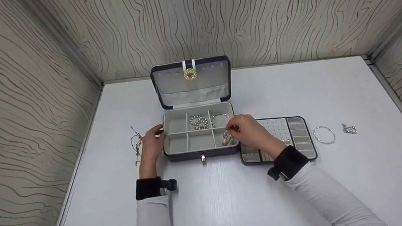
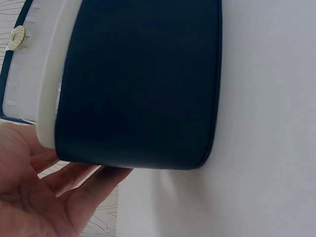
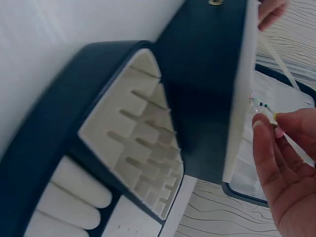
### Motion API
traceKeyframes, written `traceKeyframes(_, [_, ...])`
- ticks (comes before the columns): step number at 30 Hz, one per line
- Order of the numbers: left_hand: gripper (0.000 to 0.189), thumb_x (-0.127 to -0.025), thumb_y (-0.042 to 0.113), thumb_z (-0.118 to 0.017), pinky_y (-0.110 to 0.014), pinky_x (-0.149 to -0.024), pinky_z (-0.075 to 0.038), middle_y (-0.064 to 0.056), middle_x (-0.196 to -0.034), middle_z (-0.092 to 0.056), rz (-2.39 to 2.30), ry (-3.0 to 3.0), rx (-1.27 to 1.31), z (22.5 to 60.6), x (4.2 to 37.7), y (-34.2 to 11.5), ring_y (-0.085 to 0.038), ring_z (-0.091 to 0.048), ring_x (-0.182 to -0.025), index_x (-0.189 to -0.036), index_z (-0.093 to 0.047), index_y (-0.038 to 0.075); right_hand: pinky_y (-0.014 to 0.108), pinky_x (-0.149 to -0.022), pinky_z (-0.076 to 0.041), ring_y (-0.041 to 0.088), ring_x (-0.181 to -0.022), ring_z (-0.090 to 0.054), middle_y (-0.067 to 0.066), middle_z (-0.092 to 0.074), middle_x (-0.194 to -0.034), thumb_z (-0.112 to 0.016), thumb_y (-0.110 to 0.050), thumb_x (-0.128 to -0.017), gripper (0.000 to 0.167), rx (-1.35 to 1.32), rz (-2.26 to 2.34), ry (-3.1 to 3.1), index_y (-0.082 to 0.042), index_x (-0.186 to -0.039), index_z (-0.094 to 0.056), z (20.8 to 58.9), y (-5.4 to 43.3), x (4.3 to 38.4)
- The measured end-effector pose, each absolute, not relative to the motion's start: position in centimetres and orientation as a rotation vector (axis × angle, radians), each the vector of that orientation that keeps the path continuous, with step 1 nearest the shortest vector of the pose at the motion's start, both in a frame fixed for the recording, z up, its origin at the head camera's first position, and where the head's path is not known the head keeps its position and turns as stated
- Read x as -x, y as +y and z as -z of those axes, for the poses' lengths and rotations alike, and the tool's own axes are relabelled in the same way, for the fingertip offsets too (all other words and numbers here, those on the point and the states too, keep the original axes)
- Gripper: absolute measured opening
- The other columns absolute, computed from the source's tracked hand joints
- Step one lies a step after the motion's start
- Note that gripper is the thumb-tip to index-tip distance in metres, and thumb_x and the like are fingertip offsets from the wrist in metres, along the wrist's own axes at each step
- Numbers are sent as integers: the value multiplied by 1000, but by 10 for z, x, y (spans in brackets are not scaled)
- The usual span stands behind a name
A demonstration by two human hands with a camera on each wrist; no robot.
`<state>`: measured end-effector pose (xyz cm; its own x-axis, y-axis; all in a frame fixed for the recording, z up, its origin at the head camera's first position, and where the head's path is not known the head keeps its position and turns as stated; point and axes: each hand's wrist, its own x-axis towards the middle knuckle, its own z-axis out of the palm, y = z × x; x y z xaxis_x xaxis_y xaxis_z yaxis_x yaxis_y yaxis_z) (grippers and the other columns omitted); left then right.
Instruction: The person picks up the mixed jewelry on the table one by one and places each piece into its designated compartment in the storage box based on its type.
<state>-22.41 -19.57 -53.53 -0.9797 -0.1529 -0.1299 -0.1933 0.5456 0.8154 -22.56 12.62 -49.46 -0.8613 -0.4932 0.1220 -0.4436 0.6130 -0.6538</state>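
Note:
A dark blue jewelry box (image 1: 203, 154) stands with its lid (image 1: 193, 86) raised. My left hand (image 1: 151, 142) rests against the box's left side, fingers extended along the wall in the left wrist view. My right hand (image 1: 250, 130) is over the front right compartment and pinches a strand of colored beads (image 1: 226, 138) between thumb and fingertips; part of the strand hangs into the compartment. Small green and pink beads (image 3: 266, 106) show at the fingertips in the right wrist view. A silvery beaded bracelet (image 1: 199, 122) lies in the back middle compartment, and a bangle (image 1: 220, 115) in the back right one.
Right of the box lies a divided jewelry tray (image 1: 301, 133), partly under the right forearm. Beyond it are a second bangle (image 1: 324, 135) and a small chain (image 1: 349, 128). Left of the left hand lies a thin necklace (image 1: 137, 146). A gold brooch-like ornament (image 1: 190, 74) hangs on the lid strap.

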Motion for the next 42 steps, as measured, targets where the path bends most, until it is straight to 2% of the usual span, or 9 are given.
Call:
traceKeyframes(8, [40,-99,13,-57,-46,-85,-53,-21,-122,-63,-1450,2714,309,532,224,-195,-35,-62,-108,-137,-55,2,38,-80,-54,22,-84,-66,4,-68,-92,-73,1,-83,13,1016,694,2878,-6,-94,-76,506,121,226])
traceKeyframes(14, [40,-98,12,-57,-44,-84,-53,-21,-120,-63,-1455,2711,314,533,223,-195,-34,-62,-108,-137,-56,1,41,-76,-48,21,-78,-65,4,-71,-89,-79,-4,-77,16,1129,492,2924,-12,-91,-78,511,117,224])
traceKeyframes(21, [40,-99,13,-58,-43,-82,-54,-21,-121,-63,-1447,2702,328,532,224,-195,-34,-63,-107,-137,-56,1,42,-77,-46,20,-76,-67,3,-73,-87,-73,-7,-84,10,1194,314,2944,-12,-93,-77,514,114,220])
traceKeyframes(27, [40,-99,13,-58,-44,-84,-53,-21,-121,-63,-1440,2705,325,533,225,-195,-34,-63,-106,-137,-55,1,44,-87,-46,24,-95,-67,8,-71,-107,-73,-1,-83,21,1148,341,2885,-9,-103,-75,510,115,216])
traceKeyframes(31, [40,-99,13,-58,-44,-84,-53,-21,-120,-63,-1441,2711,325,532,225,-195,-33,-64,-106,-137,-55,1,43,-92,-47,25,-105,-63,9,-68,-116,-64,18,-76,44,1121,408,2837,-9,-111,-72,504,118,213])
traceKeyframes(34, [40,-99,13,-57,-43,-83,-54,-21,-120,-63,-1444,2702,335,531,225,-195,-32,-64,-106,-137,-55,2,43,-96,-47,26,-111,-61,9,-65,-123,-56,25,-71,60,1106,468,2810,-7,-119,-69,501,122,209])
traceKeyframes(37, [40,-99,14,-57,-43,-83,-54,-21,-120,-63,-1453,2701,336,531,226,-195,-33,-64,-106,-137,-56,2,44,-99,-45,29,-116,-59,11,-62,-129,-53,23,-77,57,1108,572,2798,-5,-125,-66,499,128,205])
traceKeyframes(42, [40,-99,13,-58,-45,-86,-52,-21,-121,-63,-1448,2709,328,532,225,-194,-34,-63,-107,-137,-55,1,44,-97,-48,29,-117,-58,10,-59,-132,-60,11,-85,50,1037,765,2834,-9,-131,-61,490,147,193])
